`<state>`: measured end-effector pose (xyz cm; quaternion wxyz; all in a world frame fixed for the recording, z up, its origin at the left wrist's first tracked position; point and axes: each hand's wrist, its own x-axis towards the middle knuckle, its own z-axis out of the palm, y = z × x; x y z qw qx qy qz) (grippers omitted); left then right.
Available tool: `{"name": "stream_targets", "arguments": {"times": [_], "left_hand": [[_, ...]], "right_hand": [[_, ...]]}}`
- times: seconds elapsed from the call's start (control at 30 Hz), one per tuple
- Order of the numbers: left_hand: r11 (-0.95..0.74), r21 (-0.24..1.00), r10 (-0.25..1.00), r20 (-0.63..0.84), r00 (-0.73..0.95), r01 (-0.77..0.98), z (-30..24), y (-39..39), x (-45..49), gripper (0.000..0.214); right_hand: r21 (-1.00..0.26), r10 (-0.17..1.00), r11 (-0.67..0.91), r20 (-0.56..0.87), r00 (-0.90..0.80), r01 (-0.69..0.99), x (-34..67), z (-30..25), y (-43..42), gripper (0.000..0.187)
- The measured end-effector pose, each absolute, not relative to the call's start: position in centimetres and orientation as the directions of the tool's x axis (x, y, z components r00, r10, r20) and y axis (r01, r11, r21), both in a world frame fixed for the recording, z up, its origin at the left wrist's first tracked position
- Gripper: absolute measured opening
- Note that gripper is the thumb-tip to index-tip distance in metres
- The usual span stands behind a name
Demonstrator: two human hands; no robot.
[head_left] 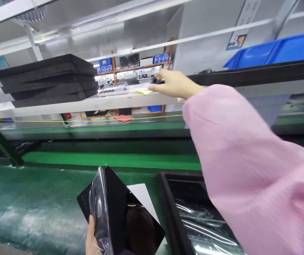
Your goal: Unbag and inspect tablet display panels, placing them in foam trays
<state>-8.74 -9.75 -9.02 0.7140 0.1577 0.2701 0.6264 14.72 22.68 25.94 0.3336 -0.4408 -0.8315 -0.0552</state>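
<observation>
My left hand [92,238] shows at the bottom edge and grips a glossy black panel [125,212] partly wrapped in a shiny dark plastic bag; the panel is tilted up over the green bench. My right hand [173,84], in a pink sleeve, reaches far up to the white shelf [88,104]. Its fingers are curled at a small black object [157,80] beside a yellow slip of paper [144,91]. Whether the fingers have closed on that object is not clear.
A stack of black foam trays [48,79] sits on the shelf at left. A black tray [178,212] with bagged panels lies at lower right. Blue bins [274,53] stand on an upper right shelf. A green conveyor belt [109,159] runs across.
</observation>
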Motion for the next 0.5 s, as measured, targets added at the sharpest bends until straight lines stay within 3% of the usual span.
{"name": "stream_targets", "arguments": {"times": [0.07, 0.17, 0.3, 0.43, 0.5], "left_hand": [[0.112, 0.557, 0.963, -0.265, -0.048, -0.823, -9.9, -9.6, -9.0, 0.036], [0.033, 0.531, 0.931, -0.325, -0.168, -0.847, -10.6, -9.6, -9.2, 0.034], [0.075, 0.511, 0.931, -0.344, -0.124, -0.856, -9.6, -9.7, -9.5, 0.03], [0.093, 0.519, 0.942, -0.322, -0.094, -0.85, -9.3, -9.6, -9.8, 0.041], [0.061, 0.516, 0.964, -0.252, -0.083, -0.854, -9.9, -9.5, -10.1, 0.036]], "right_hand": [[-0.187, 0.712, 0.631, 0.526, -0.465, 0.753, 13.2, 26.0, 24.9, 0.066], [-0.137, 0.694, 0.663, 0.483, -0.535, 0.736, 12.2, 25.0, 26.6, 0.05], [-0.062, 0.557, 0.712, 0.656, -0.509, 0.699, 13.9, 23.0, 24.5, 0.03], [0.029, 0.373, 0.799, 0.759, -0.533, 0.601, 18.9, 17.3, 17.9, 0.035], [0.086, 0.28, 0.848, 0.765, -0.581, 0.522, 21.6, 12.5, 14.3, 0.031]]}}
